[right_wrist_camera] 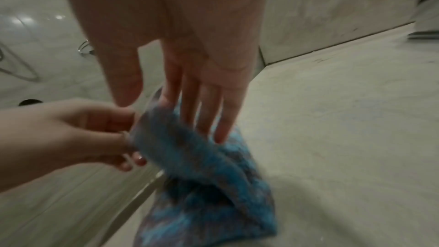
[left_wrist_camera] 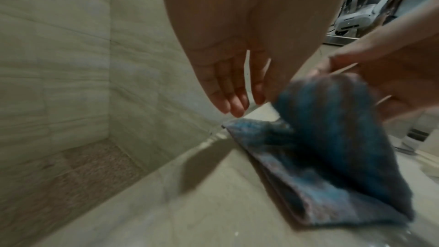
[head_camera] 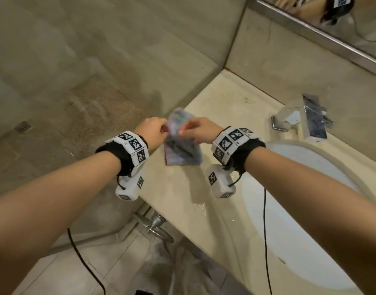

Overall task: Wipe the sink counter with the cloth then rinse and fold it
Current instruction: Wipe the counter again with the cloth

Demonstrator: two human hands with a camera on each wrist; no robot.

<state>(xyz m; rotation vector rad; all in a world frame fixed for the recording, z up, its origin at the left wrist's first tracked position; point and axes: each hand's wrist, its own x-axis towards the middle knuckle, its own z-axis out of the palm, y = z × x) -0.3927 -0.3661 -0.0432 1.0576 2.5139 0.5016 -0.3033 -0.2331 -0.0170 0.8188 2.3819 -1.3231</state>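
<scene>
Blue terry cloth (head_camera: 181, 143) sagged limp on the counter (head_camera: 216, 116), probably damp. My left hand (head_camera: 154, 133) and right hand (head_camera: 200, 129) pinched its upper edge; I judged the corners the best hold.

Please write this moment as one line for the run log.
stage: folding | cloth: blue, lower part on counter | left hand: pinches upper edge | right hand: pinches upper edge | faucet: no water visible

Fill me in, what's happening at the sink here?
A person is folding a blue cloth on the counter left of the sink basin. The left hand and right hand each pinch its raised top edge, while the lower part rests on the counter. Water drops sit near the counter's front edge. The faucet shows no running water.
</scene>
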